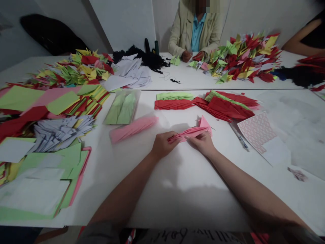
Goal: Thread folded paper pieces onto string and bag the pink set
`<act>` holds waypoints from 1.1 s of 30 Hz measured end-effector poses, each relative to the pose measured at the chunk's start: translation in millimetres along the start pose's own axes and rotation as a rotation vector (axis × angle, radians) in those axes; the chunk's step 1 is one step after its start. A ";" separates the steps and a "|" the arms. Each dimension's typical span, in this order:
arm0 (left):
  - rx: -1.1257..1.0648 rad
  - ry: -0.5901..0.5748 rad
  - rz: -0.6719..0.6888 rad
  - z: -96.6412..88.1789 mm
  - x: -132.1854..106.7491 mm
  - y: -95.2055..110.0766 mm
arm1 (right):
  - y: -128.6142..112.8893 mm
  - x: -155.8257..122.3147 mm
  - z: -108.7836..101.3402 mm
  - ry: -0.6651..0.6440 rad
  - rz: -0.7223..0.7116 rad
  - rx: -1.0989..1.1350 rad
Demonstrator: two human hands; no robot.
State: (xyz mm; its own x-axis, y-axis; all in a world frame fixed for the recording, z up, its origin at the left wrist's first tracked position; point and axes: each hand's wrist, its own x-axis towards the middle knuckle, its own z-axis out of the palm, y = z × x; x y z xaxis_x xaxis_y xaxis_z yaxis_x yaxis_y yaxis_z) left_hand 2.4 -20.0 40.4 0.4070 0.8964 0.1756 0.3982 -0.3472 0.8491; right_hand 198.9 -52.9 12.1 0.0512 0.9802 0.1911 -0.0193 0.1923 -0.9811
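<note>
Both my hands grip a bundle of folded pink papers (pixel 189 133) held above the white table. My left hand (pixel 165 144) is closed round its left end. Fingers and thumb of my right hand (pixel 204 142) pinch it near the right end, where one pink fold points upward. Just left of my hands lies a clear plastic bag with pink folded papers (pixel 134 129) in it. Behind that is a clear bag of green folded papers (pixel 122 107). Stacks of red folded papers (pixel 174 104) and light green folded papers (pixel 175 96) lie beyond my hands.
Coloured paper sheets (pixel 50 162) and white folded papers (pixel 64 132) crowd the left side. To the right lie a pen (pixel 242 139) and a sticker sheet (pixel 257 132). Across the table, a person (pixel 194 34) handles paper beside a heap of folded paper shapes (pixel 243 59).
</note>
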 end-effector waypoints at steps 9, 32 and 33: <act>-0.303 -0.345 -0.267 5.1 -0.3 -12.1 | -8.8 -7.0 9.7 -0.141 0.232 -0.075; -1.275 -0.733 -0.594 -4.4 1.9 -16.7 | -34.3 4.2 -10.0 -0.043 0.081 -0.214; -1.246 -0.729 -0.609 -4.3 1.8 -16.5 | -34.6 4.4 -11.1 -0.037 0.068 -0.211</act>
State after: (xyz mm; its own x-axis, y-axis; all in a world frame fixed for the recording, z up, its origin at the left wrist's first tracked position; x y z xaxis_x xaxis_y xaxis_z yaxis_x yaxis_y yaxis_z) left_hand -7.0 -11.5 28.9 0.8857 0.3620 -0.2907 -0.1102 0.7721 0.6258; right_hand 210.9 -55.7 46.6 0.0202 0.9924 0.1216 0.1884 0.1156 -0.9753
